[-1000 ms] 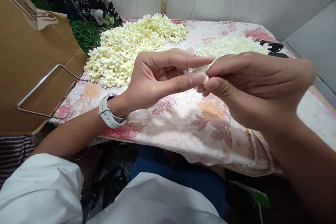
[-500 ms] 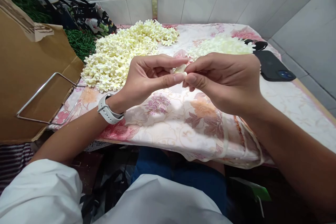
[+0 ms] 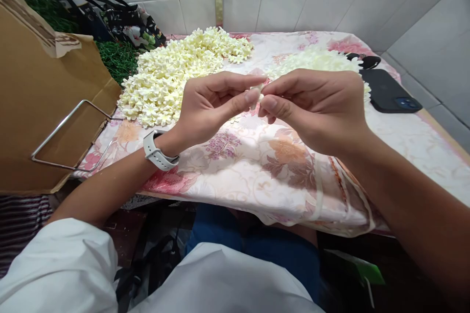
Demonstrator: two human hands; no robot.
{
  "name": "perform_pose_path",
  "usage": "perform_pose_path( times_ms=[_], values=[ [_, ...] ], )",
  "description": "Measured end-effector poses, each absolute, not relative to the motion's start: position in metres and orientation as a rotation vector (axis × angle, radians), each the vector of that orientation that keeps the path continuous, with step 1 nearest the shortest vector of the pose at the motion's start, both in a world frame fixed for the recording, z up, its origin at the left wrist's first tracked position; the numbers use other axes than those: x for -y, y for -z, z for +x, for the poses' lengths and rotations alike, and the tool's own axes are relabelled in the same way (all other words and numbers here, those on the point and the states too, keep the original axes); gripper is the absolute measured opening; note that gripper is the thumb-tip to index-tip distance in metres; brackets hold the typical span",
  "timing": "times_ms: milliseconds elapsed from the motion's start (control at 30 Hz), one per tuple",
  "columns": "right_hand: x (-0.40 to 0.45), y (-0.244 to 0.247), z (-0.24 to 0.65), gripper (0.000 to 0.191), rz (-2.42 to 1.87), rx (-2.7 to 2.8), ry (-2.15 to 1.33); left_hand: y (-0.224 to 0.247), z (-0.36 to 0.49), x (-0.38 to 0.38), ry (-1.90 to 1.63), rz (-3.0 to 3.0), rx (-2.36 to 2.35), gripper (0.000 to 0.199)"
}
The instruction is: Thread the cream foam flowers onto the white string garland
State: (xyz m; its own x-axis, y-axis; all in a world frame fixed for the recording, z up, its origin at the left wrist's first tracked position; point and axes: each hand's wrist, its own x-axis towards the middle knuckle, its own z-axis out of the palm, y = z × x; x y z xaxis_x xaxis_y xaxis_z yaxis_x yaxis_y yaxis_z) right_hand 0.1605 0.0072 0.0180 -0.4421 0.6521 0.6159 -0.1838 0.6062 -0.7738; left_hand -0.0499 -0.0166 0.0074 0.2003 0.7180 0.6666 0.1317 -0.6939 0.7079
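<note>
Both hands meet over the middle of the table, fingertips pinched around a small white flower (image 3: 258, 94) that they largely hide. My left hand (image 3: 209, 102) grips its left side between thumb and index finger. On the other side, my right hand (image 3: 319, 110) pinches it with thumb and forefinger. Beyond my left hand spreads a large heap of cream-yellow flowers (image 3: 172, 71). A paler heap of white flowers (image 3: 312, 60) lies behind my right hand, which covers part of it.
A floral tablecloth (image 3: 235, 176) covers the table. At the right lie a black phone (image 3: 389, 92) and dark sunglasses (image 3: 369, 61). To the left stand a cardboard box (image 3: 55, 117) with a wire handle (image 3: 55, 129), green artificial foliage (image 3: 117, 61) and a floral bag (image 3: 137, 29).
The flower has been turned more upright between my fingertips. My left index finger has straightened and reaches further right. The whole view has shifted slightly.
</note>
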Motion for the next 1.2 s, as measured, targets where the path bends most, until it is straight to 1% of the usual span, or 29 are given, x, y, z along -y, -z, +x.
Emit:
perform_pose_path(
  times_ms=[67, 100, 200, 333, 433, 533, 633, 767, 833, 933, 1067, 1200],
  values=[
    [-0.003, -0.021, 0.160, 0.022, -0.372, 1.769, -1.010, -0.007, -0.050, 0.020, -1.604, 2.136, -0.739, 0.016],
    [-0.001, -0.023, 0.159, 0.019, -0.366, 1.758, -1.015, -0.007, -0.050, 0.021, -1.638, 2.206, -0.718, 0.018],
    [0.004, -0.025, 0.157, 0.013, -0.355, 1.722, -1.007, -0.006, -0.052, 0.024, -1.701, 2.374, -0.685, 0.031],
    [0.008, -0.026, 0.155, 0.009, -0.327, 1.703, -1.004, -0.010, -0.056, 0.025, -1.704, 2.767, -0.757, 0.030],
    [0.010, -0.025, 0.155, 0.014, -0.400, 1.712, -1.019, -0.014, -0.060, 0.024, -1.719, 2.967, -0.809, 0.029],
    [0.007, -0.022, 0.154, 0.021, -0.405, 1.699, -1.022, -0.014, -0.064, 0.021, -1.712, 3.125, -0.801, 0.035],
    [-0.001, -0.015, 0.153, 0.030, -0.378, 1.701, -1.015, -0.010, -0.068, 0.017, -1.629, 3.109, -0.862, 0.035],
    [-0.015, -0.004, 0.150, 0.035, -0.421, 1.726, -1.039, -0.001, -0.068, 0.010, -1.462, 3.054, -1.027, 0.020],
    [-0.019, 0.000, 0.149, 0.036, -0.426, 1.729, -1.067, 0.002, -0.066, 0.006, -1.504, 3.092, -0.973, 0.016],
    [-0.022, 0.001, 0.147, 0.038, -0.434, 1.738, -1.101, 0.006, -0.062, 0.001, -1.621, 3.098, -0.888, 0.015],
    [-0.023, 0.000, 0.147, 0.041, -0.441, 1.739, -1.086, 0.011, -0.061, -0.002, -1.690, 2.870, -0.960, 0.009],
    [-0.026, 0.001, 0.148, 0.036, -0.494, 1.719, -1.024, 0.015, -0.059, -0.002, -1.643, 2.560, -1.050, 0.016]
  ],
)
